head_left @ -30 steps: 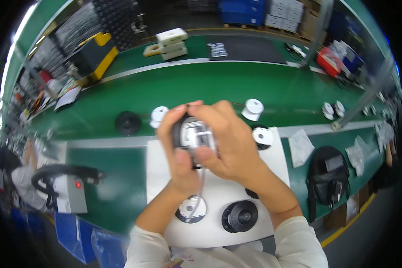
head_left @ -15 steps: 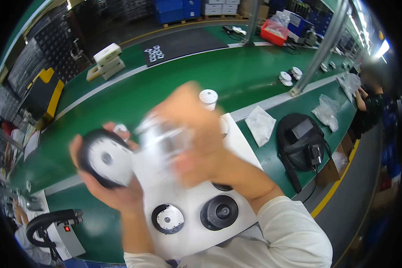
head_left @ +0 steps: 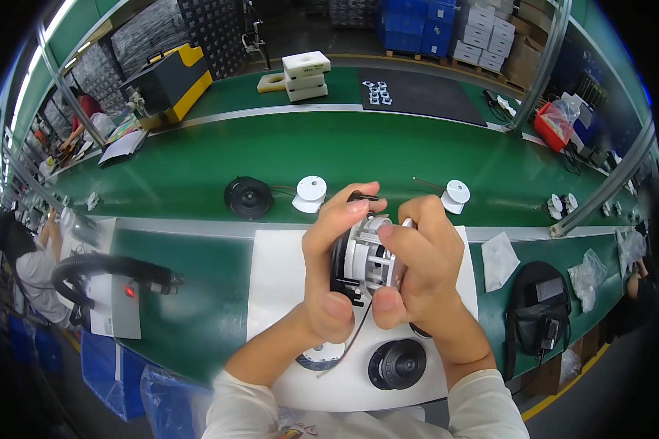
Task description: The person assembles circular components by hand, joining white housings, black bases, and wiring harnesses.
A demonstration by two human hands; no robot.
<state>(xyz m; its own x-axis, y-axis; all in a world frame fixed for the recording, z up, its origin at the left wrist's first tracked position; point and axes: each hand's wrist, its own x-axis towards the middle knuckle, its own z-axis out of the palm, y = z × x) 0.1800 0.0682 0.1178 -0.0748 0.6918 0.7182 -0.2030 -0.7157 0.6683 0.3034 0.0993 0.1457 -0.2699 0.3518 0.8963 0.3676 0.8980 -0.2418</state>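
Black-and-white round housing [head_left: 359, 262] hangs above the white sheet [head_left: 274, 285], my left hand [head_left: 325, 271] curled round its black rim, right hand [head_left: 433, 267] pinching its white part. Probably light, stiff plastic with breakable ribs; I'd grip the rim.

Assy [head_left: 357, 262] blk/wht; sheet [head_left: 278, 282] wht; bench [head_left: 198, 300] grn; bag [head_left: 526, 316] blk.
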